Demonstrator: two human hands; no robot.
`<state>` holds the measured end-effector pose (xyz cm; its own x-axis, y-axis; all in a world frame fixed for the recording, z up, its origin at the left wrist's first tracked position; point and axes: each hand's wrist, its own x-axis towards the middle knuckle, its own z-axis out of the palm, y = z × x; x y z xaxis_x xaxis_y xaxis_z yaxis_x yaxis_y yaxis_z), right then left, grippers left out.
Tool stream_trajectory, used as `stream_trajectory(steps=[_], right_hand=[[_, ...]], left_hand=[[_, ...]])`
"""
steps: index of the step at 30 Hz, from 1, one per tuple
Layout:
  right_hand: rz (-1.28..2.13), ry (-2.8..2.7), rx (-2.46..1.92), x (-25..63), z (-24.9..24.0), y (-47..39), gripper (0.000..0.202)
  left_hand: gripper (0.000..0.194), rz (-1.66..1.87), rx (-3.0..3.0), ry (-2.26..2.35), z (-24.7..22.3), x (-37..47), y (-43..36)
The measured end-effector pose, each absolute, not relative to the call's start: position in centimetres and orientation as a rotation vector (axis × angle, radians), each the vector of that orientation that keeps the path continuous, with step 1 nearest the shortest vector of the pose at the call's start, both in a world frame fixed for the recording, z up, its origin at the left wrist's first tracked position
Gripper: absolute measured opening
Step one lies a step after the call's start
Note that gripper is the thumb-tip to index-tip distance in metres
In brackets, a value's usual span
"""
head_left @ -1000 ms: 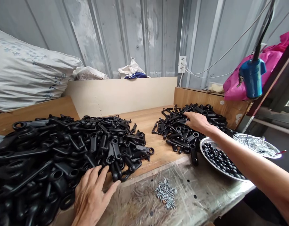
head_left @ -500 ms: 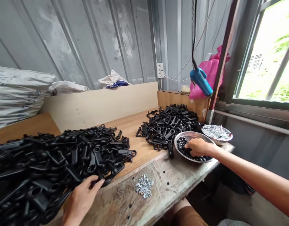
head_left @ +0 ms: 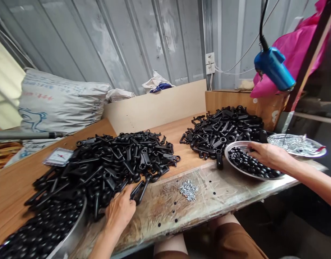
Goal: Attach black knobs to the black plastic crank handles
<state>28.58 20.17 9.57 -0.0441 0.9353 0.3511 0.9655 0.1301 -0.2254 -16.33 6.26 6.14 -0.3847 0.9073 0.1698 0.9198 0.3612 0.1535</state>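
My left hand (head_left: 120, 208) is at the near edge of the left heap of black handle parts (head_left: 122, 158), its fingers against a black part there; whether they grip it is hidden. My right hand (head_left: 265, 154) reaches into a metal bowl (head_left: 237, 175) of small round black knobs (head_left: 246, 162), its fingers bent down among them; what they hold is hidden. Between the hands, a small pile of silver screws (head_left: 188, 190) lies on the worn bench top (head_left: 200, 207). A second heap of black parts (head_left: 224, 126) sits behind the bowl.
At the far right stands a bowl of silver pieces (head_left: 297, 144). Above it hangs a blue power driver (head_left: 275, 68). A large metal bowl of black knobs (head_left: 46, 230) fills the lower left. White sacks (head_left: 60, 104) and a small clock-like dial (head_left: 59, 156) are at left.
The view has swung left, bringing the large knob bowl and dial into sight. My right hand remains at the knob bowl, now nearer its back rim; my left hand stays by the left heap.
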Motion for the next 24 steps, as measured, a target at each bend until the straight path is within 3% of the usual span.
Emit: stream_trajectory(steps=[4,10,17,24], right_hand=[[0.233,-2.112,-1.607,26.8,10.2,18.4,0.015],[1.017,-1.986,-0.988,21.4,7.5,13.9,0.033],[1.943,-1.398,-0.639,15.3,4.8,9.7,0.039],[2.238,-0.871,-0.259,11.2,1.5,8.4,0.028]], left_hand=[[0.049,-0.323,-1.731,-2.63,5.8,-15.9,7.2],[0.018,-0.59,-1.698,-2.84,5.8,-17.2,9.8],[0.018,-1.783,-1.443,-2.759,5.3,-15.9,6.8],[0.047,-2.782,-1.333,-2.495,3.9,-7.6,2.0]])
